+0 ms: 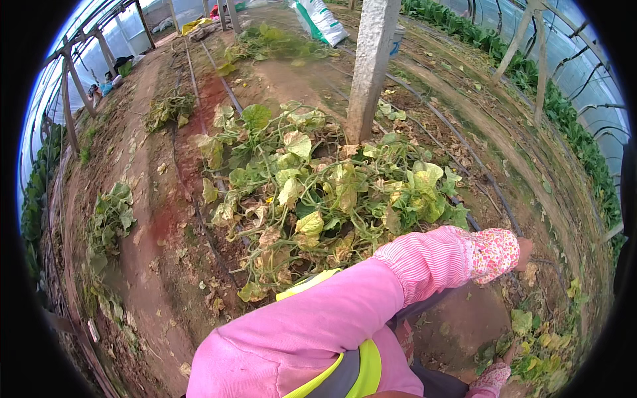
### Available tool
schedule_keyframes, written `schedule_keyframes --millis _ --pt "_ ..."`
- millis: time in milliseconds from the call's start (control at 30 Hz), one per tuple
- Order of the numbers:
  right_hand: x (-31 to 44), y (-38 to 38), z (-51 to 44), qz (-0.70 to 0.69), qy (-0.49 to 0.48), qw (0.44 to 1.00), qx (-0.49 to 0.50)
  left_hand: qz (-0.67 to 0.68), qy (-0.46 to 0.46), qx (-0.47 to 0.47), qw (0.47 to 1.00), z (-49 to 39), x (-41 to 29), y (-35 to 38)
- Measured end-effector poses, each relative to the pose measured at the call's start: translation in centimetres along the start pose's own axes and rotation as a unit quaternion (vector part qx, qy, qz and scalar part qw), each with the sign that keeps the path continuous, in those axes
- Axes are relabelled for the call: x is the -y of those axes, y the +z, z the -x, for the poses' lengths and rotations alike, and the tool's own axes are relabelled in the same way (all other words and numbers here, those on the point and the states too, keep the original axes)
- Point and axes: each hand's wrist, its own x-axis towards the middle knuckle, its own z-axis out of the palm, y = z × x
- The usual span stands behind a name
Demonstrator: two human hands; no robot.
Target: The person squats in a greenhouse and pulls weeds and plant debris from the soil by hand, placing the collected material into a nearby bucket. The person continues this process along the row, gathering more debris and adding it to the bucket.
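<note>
My left arm, in a pink sleeve with a striped, flower-patterned oversleeve, reaches across to the right. Only a small part of my left hand [524, 253] shows past the cuff, above bare soil; its fingers are hidden. Lower right, my right hand [508, 354] is among yellowing vine leaves [542, 355], with a similar flowered cuff behind it. Whether it grips a stem is not clear. Beyond my left arm lies a large heap of wilting vines [318, 189], with green, yellow and dry brown leaves and tangled stems.
A concrete post [371, 69] rises just behind the heap. Black drip hoses [448, 132] run along the soil. Smaller vine piles lie at left [112, 214] and farther back [171, 110]. A white and green sack [318, 22] stands beyond. Leafy green plants [572, 114] line the plastic greenhouse wall.
</note>
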Motion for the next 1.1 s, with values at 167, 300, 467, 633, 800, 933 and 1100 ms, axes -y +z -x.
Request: schedule_keyframes --millis 167,300,467,633,800,933,1100 --pt "-0.3 -1.6 -1.5 -0.027 0.009 0.999 0.038 0.003 0.009 0.02 1.0 -0.5 0.5 0.3" --pt "-0.3 -1.4 -1.7 -0.021 0.014 1.0 -0.004 -0.011 0.011 0.013 1.0 0.0 0.0 -0.1" --pt "-0.8 -1.6 -2.6 -0.05 -0.002 0.999 0.021 -0.046 -0.03 0.056 0.997 -0.4 0.2 0.4" --pt "-0.8 -1.1 -1.7 -0.045 -0.011 0.999 0.019 -0.194 0.02 0.131 0.972 -1.6 0.4 1.2" --pt "-0.5 0.4 0.3 -0.028 -0.022 0.999 -0.021 -0.176 0.001 0.102 0.979 -1.6 0.2 1.2" --pt "-0.4 -0.1 0.0 0.011 -0.021 1.0 -0.013 -0.17 0.021 0.065 0.983 -1.4 0.4 1.5" --pt "-0.7 -1.8 -2.4 -0.052 -0.007 0.998 0.032 -0.135 0.012 0.059 0.989 -0.5 -0.3 0.2"
